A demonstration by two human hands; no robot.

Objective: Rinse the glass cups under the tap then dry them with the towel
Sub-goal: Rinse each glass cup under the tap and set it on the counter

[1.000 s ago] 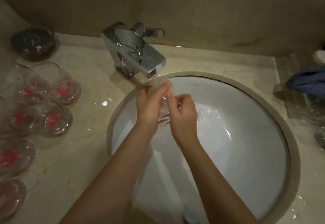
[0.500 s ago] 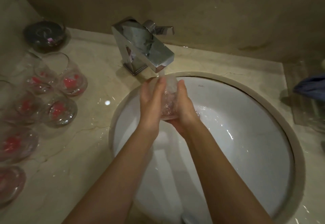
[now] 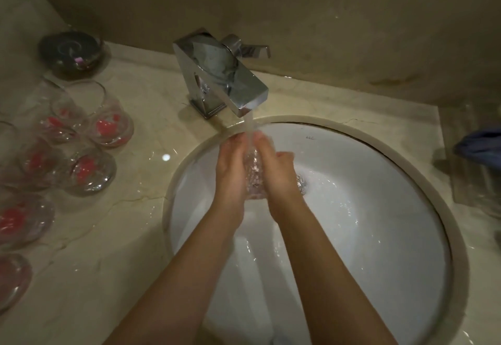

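**A:** Glass cup (image 3: 253,176) first — where is it? It's hard to make out.

**B:** Pressed between both palms, over the sink (image 3: 379,236), right under the stream from the tap (image 3: 222,79). The left hand (image 3: 230,171) cups its left side with fingers curved round it; the right hand (image 3: 276,174) wraps the other side. Both have hold of the same cup, and water is breaking over the part of it that shows between them.

**B:** I can't tell whether the mouth faces up into the stream — the glass is clear and the splash blurs it.

**A:** So how would you do this step well?

**B:** I'd tilt the mouth toward the water so the inside fills and spills, then turn the cup in the palms so every side gets rinsed. Wet glass is slippery, so I'd keep the fingers wrapped round it and keep it low over the basin — a slip there is less likely to break it.

**A:** And afterwards?

**B:** Tip it out, shake off the drops. The blue towel (image 3: 479,145) lies at the right edge of the surface (image 3: 151,230); more cups (image 3: 89,171) with red in their bases wait on the left, well apart from the sink.
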